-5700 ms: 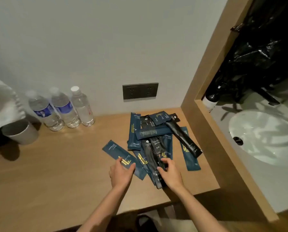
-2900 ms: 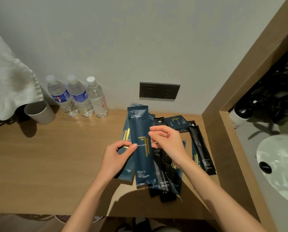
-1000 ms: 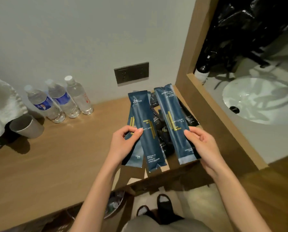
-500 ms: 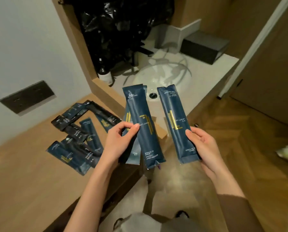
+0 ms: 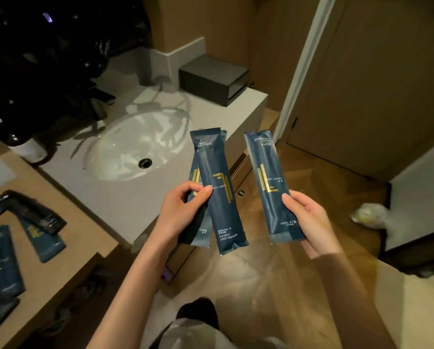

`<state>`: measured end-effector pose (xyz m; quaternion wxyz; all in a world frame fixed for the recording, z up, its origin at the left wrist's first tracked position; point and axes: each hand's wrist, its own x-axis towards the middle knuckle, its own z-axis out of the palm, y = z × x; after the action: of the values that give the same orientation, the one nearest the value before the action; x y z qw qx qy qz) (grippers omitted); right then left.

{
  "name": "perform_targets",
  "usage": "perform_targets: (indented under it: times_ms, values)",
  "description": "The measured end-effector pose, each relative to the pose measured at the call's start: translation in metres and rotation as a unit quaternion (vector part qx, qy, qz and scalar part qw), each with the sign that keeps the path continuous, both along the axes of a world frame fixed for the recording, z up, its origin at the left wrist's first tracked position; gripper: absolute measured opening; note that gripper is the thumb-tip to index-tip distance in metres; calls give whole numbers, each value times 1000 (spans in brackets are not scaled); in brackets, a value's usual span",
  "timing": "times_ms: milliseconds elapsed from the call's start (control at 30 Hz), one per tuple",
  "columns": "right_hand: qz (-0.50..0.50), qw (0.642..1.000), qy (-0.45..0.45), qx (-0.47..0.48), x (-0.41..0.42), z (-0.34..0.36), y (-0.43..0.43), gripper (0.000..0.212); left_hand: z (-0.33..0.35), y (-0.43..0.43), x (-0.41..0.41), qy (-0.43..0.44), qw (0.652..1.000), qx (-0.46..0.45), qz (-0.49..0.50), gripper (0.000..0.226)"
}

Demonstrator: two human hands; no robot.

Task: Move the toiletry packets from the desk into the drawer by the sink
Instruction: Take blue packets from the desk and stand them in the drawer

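My left hand grips two overlapping dark blue toiletry packets with gold marks, held upright in front of the sink counter. My right hand holds a third blue packet labelled dental kit, a little to the right and apart from the others. Several more blue and black packets lie on the wooden desk at the lower left. Wooden drawer fronts with a round pull show below the counter, behind the held packets; they look closed.
A white oval sink is set in the grey counter. A dark box stands at the counter's back right. A wooden door and herringbone floor lie to the right, with a crumpled bag on the floor.
My view has swung right, from the desk to the sink counter and door. Both hands carried their packets along; the desk pile has slid to the lower left edge.
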<state>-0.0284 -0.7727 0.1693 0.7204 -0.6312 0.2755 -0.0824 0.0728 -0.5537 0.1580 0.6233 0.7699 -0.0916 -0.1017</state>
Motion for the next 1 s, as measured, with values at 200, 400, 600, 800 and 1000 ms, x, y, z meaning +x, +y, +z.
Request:
perform_targets:
  times_ms: [200,400,600,800,1000]
  values:
    - [-10,1000,-1,6,67,-5,-67,12,-4,-68,69,18,999,-34,15,21]
    - [21,999,12,-32,165,-8,-134,20,-8,-132,176,40,996,-49,64,21]
    - [64,995,27,-68,273,3,-193,19,3,-179,286,39,992,-41,110,19]
    - [119,989,17,-82,385,11,-224,20,1,-204,371,34,987,-36,150,13]
    - [196,978,0,-73,504,2,-236,13,-8,-218,448,40,976,-21,215,13]
